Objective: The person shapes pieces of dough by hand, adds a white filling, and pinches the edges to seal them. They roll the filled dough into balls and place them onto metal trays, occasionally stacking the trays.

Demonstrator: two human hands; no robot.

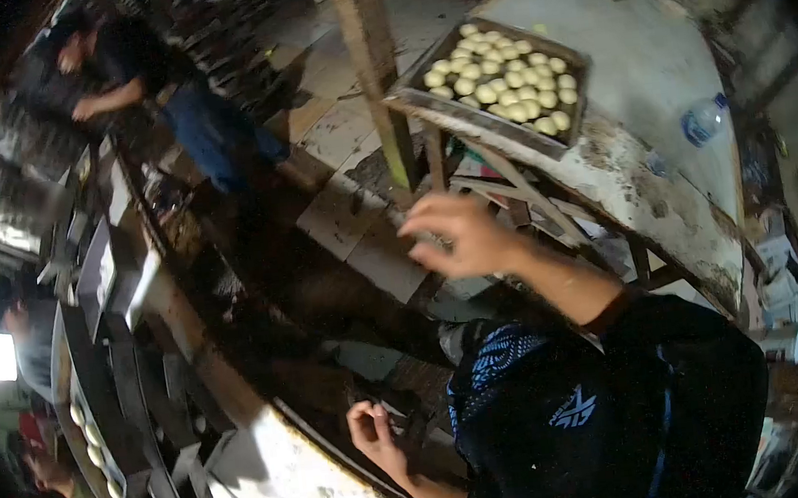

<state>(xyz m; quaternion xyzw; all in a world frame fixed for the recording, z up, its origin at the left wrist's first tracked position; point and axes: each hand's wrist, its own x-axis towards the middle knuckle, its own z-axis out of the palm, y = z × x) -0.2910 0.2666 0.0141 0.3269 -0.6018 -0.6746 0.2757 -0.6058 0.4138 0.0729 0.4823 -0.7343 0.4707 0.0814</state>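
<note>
My right hand (455,236), the upper one, is in mid-air over the floor with its fingers loosely curved and apart. It holds nothing. Lower down, my left hand (376,438) is beside the edge of a whitish worktop (311,483); its fingers are half bent and apart, with nothing seen in them. Nearest beyond my right hand is a dark tray (557,145) with several pale, round dough balls (495,82), set on a worn table (630,54).
A plastic bottle (704,121) lies on the table. A wooden post (372,69) stands by its corner. At the left are metal trays (129,385), one with several dough pieces (94,446). One person (204,124) bends at the upper left; others are partly visible at the left edge.
</note>
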